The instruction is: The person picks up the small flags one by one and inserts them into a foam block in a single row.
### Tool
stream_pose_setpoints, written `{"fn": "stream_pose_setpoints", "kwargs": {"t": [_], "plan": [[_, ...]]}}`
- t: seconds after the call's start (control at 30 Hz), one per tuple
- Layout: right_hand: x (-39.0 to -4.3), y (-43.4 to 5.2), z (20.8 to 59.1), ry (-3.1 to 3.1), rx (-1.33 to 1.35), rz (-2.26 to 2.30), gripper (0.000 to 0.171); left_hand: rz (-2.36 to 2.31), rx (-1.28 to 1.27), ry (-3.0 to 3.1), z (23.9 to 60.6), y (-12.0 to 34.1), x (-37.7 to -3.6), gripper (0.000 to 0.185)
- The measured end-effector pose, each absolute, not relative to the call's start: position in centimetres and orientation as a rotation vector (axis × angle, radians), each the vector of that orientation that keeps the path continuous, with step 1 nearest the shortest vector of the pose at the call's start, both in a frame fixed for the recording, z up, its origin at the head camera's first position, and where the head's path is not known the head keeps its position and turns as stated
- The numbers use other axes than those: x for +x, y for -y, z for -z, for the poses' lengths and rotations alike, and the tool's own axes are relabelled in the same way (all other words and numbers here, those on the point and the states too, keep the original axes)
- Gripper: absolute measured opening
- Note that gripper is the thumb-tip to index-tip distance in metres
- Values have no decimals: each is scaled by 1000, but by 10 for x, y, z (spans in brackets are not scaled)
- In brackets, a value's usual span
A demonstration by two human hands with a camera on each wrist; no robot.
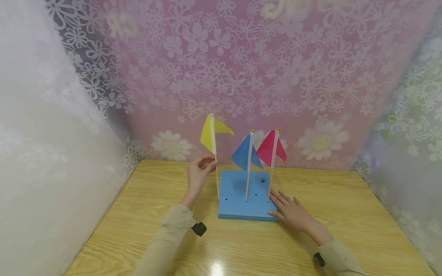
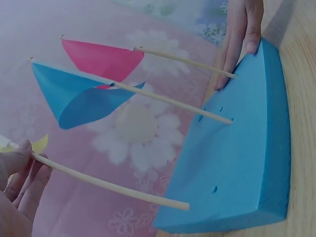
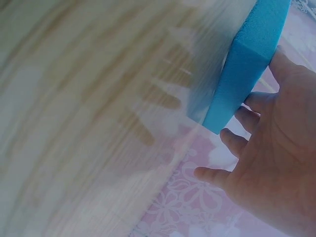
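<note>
My left hand (image 1: 199,174) pinches the wooden stick of a yellow flag (image 1: 208,134) just under the cloth. In the left wrist view the free lower end of its stick (image 2: 185,206) overlaps the left part of a blue foam block (image 2: 232,197), near a small hole. Upright in the block stand a blue flag (image 1: 246,153) near the middle and a pink flag (image 1: 269,149) by the right edge. My right hand (image 1: 291,211) lies against the block's right side, fingers extended and thumb at the front corner; the right wrist view shows its fingertips along that side.
The block's top has a few small holes and one larger hole (image 1: 263,180) at the back right. It sits on a wooden table (image 1: 138,214). Behind stands a pink floral wall covering (image 1: 224,69), and pale floral sheets (image 1: 414,153) flank the table.
</note>
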State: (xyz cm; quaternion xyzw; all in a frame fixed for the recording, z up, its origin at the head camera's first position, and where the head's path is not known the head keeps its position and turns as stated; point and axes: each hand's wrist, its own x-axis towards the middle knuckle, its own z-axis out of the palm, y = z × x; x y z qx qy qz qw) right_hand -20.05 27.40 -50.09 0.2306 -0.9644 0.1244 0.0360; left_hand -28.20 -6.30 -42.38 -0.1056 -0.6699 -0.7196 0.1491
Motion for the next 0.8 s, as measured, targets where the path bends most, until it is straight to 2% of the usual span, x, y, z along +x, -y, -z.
{"fn": "stream_pose_setpoints", "kwargs": {"t": [0.17,0.8], "plan": [[-201,-275,501,2958,714,-397,69,2035,-373,1906,426,52,-285,16],[-197,-272,494,2996,697,-381,67,2039,-374,1899,445,36,-285,15]]}}
